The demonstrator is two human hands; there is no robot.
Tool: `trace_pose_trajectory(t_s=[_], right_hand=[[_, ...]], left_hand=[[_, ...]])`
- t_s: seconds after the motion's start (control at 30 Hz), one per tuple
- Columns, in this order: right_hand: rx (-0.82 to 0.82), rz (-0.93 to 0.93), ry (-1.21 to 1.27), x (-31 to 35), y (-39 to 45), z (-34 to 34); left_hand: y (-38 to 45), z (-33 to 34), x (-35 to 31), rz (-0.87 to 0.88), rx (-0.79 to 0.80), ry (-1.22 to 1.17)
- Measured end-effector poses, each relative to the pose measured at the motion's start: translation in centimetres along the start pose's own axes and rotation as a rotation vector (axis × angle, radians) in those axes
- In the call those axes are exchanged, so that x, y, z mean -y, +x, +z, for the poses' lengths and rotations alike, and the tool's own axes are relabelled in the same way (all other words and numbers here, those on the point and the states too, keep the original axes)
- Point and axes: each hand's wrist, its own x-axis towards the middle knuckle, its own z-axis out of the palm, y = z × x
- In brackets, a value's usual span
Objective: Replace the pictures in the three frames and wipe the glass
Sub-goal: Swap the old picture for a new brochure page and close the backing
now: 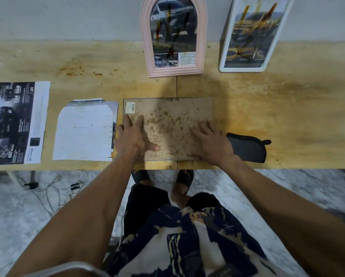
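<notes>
Standing at a stained yellow wooden table (287, 108), you press both hands flat on a rectangular frame lying glass-side up, its brown spotted backing board (168, 120) showing through near the table's front edge. Your left hand (134, 134) rests on the frame's left part, fingers spread and straight, thumb pointing right across the board; nothing is grasped. Your right hand (208, 139) lies palm down on the right part, fingers extended toward the far edge, likewise released. A small white barcode sticker (130, 107) sits in the frame's far left corner. Just right of your right hand lies a dark grey cloth pouch (247, 147), touching the frame's edge or just beside it. Left of the frame sits a white arch-cut paper sheet (83, 132) atop another print, and further left a dark car-advert printed page (15, 122). Against the wall stand a pink arched picture frame (172, 37) and a white rounded rectangular frame (251, 35), both holding vehicle pictures with streaked glass
</notes>
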Motion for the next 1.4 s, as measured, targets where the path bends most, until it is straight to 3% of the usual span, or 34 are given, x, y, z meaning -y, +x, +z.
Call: trace_pose_trajectory(t_s=[0.57, 0.67, 0.77, 1.2, 1.4], right_hand=[[-0.040, -0.032, -0.118, 0.1, -1.1, 1.1], [-0.080, -0.026, -0.048, 0.4, -0.5, -0.4], [-0.162, 0.098, 0.101, 0.1, 1.2, -1.5], [-0.076, 0.152, -0.023, 1.1, 2.9, -0.8], [-0.277, 0.100, -0.012, 2.1, 1.3, 2.1]], left_hand=[[-1.0, -0.1, -0.7, 0.010, 0.034, 0.075], [-1.1, -0.1, -0.6, 0.000, 0.049, 0.050], [-0.8, -0.1, -0.5, -0.001, 0.051, 0.047], [-0.4, -0.1, -0.5, 0.018, -0.001, 0.025], [-0.4, 0.0, -0.8, 0.009, 0.009, 0.029]])
